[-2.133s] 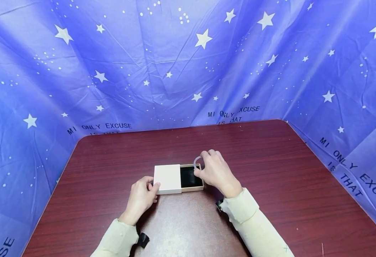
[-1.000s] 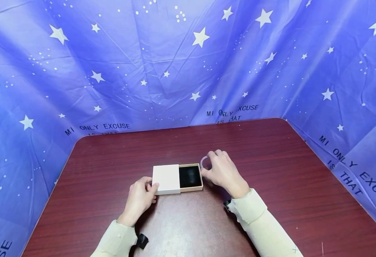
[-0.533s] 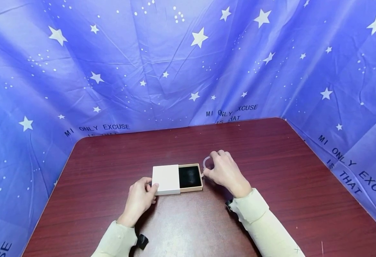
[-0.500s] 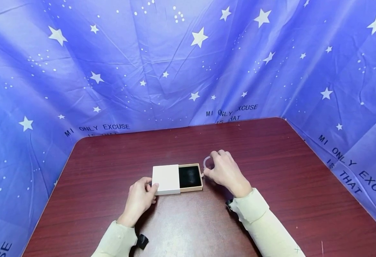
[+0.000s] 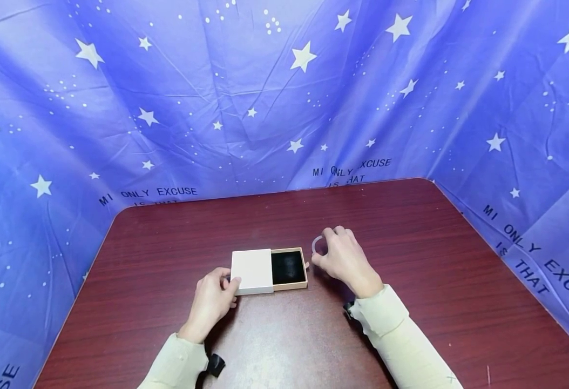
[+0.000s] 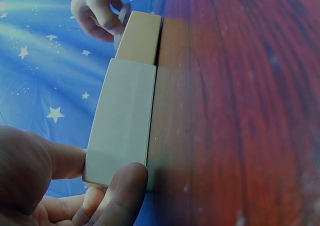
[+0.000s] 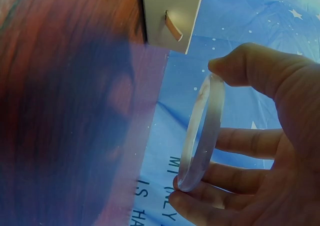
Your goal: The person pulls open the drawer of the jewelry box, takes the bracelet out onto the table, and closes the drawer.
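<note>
A white slide-out box (image 5: 251, 270) lies on the table, its black-lined inner tray (image 5: 288, 268) pulled partway out to the right. My left hand (image 5: 214, 294) grips the sleeve's left end, thumb on top and fingers around the corner. Just right of the tray, my right hand (image 5: 344, 259) holds a pale, translucent bangle (image 7: 202, 133) between thumb and fingertips. In the right wrist view the bangle stands on edge, close to the tray's end, where a small ribbon pull tab (image 7: 173, 27) sticks out. Nothing lies on the black lining.
The dark red wooden table (image 5: 192, 232) has rounded far corners. Behind it and at both sides hangs a blue curtain (image 5: 265, 81) with white stars and lettering. Black straps (image 5: 215, 365) are worn at both wrists below pale sleeves.
The right hand has carried the bangle rightward, from over the tray to beside its end, uncovering the tray and its tab. The left hand keeps its hold on the box.
</note>
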Tool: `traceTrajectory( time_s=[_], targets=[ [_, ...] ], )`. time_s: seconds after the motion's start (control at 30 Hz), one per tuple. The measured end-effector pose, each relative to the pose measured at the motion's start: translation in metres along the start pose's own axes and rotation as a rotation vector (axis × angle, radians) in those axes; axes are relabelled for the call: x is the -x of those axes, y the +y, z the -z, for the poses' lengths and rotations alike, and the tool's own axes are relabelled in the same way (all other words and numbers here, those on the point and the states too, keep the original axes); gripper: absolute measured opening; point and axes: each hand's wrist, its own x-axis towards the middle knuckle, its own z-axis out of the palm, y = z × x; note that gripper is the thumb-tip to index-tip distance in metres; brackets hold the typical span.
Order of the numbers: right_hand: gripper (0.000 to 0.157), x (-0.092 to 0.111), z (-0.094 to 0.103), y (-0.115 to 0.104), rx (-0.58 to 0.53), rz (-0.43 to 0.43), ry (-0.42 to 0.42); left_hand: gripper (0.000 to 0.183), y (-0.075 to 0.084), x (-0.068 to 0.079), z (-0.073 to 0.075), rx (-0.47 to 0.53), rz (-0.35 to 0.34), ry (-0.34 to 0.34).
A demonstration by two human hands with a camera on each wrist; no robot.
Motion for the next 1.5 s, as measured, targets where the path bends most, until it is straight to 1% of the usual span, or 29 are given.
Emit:
traceTrajectory(
  time_s=[0.17,0.53,1.13,1.5],
  targets=[
    [0.040,0.0003,-0.0011,0.0014,0.000,-0.002,0.005,0.030,-0.0006,-0.0008,-0.0005,0.007,-0.001,-0.002],
    [0.035,-0.0001,-0.0038,0.0047,0.010,-0.029,-0.030,0.029,-0.0016,-0.0008,-0.0011,0.001,-0.003,0.003],
    [0.029,-0.0018,-0.0068,0.0074,-0.004,-0.051,-0.114,0.031,-0.0013,0.0006,-0.0005,-0.009,-0.001,0.002],
    [0.030,-0.0019,-0.0088,0.0091,0.006,-0.074,-0.154,0.032,-0.0002,0.0011,0.0002,-0.013,-0.011,0.003]
  ],
)
